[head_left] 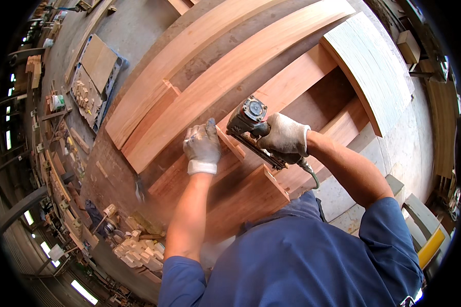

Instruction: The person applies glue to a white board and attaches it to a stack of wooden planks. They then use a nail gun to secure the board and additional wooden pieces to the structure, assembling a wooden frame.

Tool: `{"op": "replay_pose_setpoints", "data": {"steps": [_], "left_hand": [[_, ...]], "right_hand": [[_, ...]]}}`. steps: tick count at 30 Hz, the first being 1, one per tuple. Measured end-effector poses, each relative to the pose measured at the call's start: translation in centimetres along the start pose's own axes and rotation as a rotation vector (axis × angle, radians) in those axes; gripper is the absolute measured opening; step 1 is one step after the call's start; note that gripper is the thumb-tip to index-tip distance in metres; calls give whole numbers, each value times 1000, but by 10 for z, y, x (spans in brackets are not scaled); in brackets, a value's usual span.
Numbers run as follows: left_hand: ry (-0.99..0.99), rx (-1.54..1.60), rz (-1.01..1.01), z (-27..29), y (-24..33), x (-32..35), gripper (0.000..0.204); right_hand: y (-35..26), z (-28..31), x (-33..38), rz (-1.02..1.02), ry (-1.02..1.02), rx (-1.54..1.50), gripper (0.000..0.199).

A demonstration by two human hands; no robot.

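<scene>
- A worker in a blue shirt leaned over a wooden frame (225,87) of long reddish planks laid across the table (112,179), seen from above.
- The right hand (284,134), in a pale work glove, was clenched around the grip of a pneumatic nail gun (251,123), its round grey cap facing up and its long magazine running back toward the wrist.
- The gun's nose rested against a small wooden strip (230,144) at the middle of the frame, between two planks.
- The left hand (202,146), also gloved, pressed down on that strip just left of the gun, fingers curled over it; whether it gripped or only steadied it could not be told.
- A pale striped panel (369,66) lay at the far right of the frame.
- A heap of small pale wood blocks (138,251) sat at the near left edge.
- A flat board on a blue tray (98,64) lay on the floor, far left.
</scene>
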State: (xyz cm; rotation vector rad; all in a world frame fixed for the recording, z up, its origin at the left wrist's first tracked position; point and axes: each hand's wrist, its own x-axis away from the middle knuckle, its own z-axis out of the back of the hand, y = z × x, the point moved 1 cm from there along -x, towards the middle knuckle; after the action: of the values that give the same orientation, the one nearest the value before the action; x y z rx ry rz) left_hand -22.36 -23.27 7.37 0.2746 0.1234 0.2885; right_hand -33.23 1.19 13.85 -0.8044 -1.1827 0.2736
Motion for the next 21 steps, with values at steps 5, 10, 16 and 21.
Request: {"op": "replay_pose_setpoints", "data": {"steps": [5,10,16,21], "left_hand": [[-7,7,16,-1,-1,0,50],[-14,15,28,0,1,0,50],[-15,20,24,1,1,0,50],[-9,13,16,-2,0,0,49]], "right_hand": [[14,-8,-7,34,-9,-13,30],[19,-10,-11,53,-8,-35,31],[21,-11,-13,61,2,-19,31],[23,-9,-12,60,-6,-30,30]]}}
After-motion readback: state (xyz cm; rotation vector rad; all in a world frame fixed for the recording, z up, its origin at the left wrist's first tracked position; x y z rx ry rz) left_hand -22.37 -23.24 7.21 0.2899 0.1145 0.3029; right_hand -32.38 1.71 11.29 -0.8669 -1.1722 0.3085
